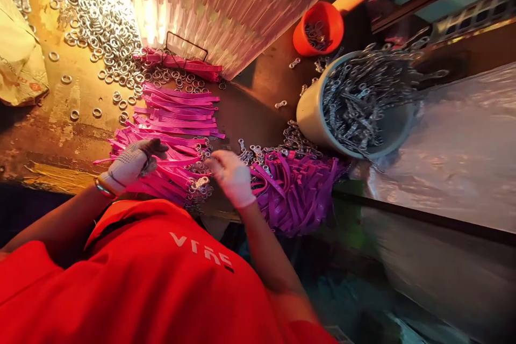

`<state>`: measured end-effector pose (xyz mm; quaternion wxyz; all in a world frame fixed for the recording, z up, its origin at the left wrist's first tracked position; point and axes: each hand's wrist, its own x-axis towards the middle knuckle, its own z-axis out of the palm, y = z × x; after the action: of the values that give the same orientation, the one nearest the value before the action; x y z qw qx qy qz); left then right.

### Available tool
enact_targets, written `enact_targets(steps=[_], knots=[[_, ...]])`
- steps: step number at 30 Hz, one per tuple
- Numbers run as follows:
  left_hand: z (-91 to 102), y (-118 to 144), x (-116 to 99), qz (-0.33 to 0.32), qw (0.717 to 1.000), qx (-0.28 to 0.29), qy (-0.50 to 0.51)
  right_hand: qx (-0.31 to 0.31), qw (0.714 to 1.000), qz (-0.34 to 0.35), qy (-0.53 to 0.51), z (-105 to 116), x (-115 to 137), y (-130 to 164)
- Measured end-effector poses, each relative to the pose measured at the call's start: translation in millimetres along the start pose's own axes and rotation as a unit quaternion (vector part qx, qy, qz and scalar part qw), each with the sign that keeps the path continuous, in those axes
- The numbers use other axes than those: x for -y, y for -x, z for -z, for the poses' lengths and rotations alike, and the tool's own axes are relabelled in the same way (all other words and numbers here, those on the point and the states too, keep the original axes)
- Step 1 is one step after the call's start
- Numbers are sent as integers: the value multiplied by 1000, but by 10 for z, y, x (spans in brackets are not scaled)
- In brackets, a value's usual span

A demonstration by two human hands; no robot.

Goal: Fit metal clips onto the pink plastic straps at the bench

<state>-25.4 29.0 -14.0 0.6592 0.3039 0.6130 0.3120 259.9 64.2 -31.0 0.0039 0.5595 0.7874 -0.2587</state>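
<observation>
My left hand point(135, 164), in a white dotted glove with dark fingertips, is closed over a pink strap point(183, 161) whose tail sticks out on the left. Facing it, my right hand point(231, 174), also gloved and a little blurred, has its fingers pinched beside the strap's right end. What sits in that pinch is too small to make out. Beneath both hands lies a row of pink straps point(177, 113), laid side by side. Small metal links point(199, 185) show at the right ends of the nearer ones.
Metal rings point(107, 27) are heaped at the back left. A purple strap pile point(296, 193) lies right of my right hand, with metal links point(298, 137) behind it. Beyond stand a grey bucket point(308, 107) of metal pieces and an orange cup point(298, 37). A corrugated sheet point(226, 5) leans behind.
</observation>
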Motion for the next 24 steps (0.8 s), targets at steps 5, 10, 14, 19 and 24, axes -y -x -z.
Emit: enact_targets(steps=[5,10,14,19,24], knots=[[-225,-108,-65,172,946,124,245,-44,956,-287,46,-234,-953,-665],[-301,-102,-92,189,933,151,268,-63,941,-334,-6,-528,-1261,-822],[-386,-47,-62,150,948,128,250,-67,952,-297,-33,-514,-1187,-751],[-433,1,1,115,972,91,184,-90,954,-187,-218,-309,-613,-404],[-456,120,-32,66,988,130,53,-41,954,25,-295,-51,173,27]])
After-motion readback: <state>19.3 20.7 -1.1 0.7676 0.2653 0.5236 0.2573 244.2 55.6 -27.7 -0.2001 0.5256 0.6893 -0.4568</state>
